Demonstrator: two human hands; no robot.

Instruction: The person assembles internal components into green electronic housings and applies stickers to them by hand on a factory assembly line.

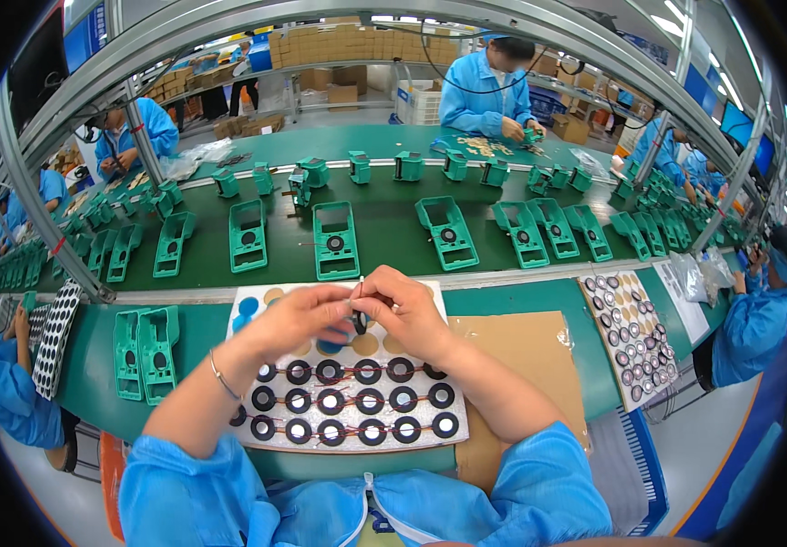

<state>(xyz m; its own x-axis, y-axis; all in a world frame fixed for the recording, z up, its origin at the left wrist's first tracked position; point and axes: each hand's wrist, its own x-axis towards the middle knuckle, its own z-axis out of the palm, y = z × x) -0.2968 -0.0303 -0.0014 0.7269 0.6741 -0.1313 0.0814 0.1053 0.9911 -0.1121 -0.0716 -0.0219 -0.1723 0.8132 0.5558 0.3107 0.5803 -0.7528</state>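
Over a white foam tray [311, 443], my two hands meet at a small round black speaker [360, 322]. My right hand [405, 313] pinches near its upper edge with thumb and forefinger. Fingers of my left hand [307, 316] close in on the speaker from the other side, slightly blurred and partly hiding it. Rows of similar speakers with pale centres and red-black wires, such as this speaker [331, 401], lie in the tray's near half. Round tan and blue spots show in its far half, partly under my hands.
Beyond the tray, a dark green conveyor [284, 251] carries green plastic housings [335, 241], several with speakers inside. Two housings [158, 356] lie left of the tray. Cardboard [521, 365] lies to the right, then another speaker tray [629, 337]. A metal frame arches overhead; co-workers [489, 89] sit around.
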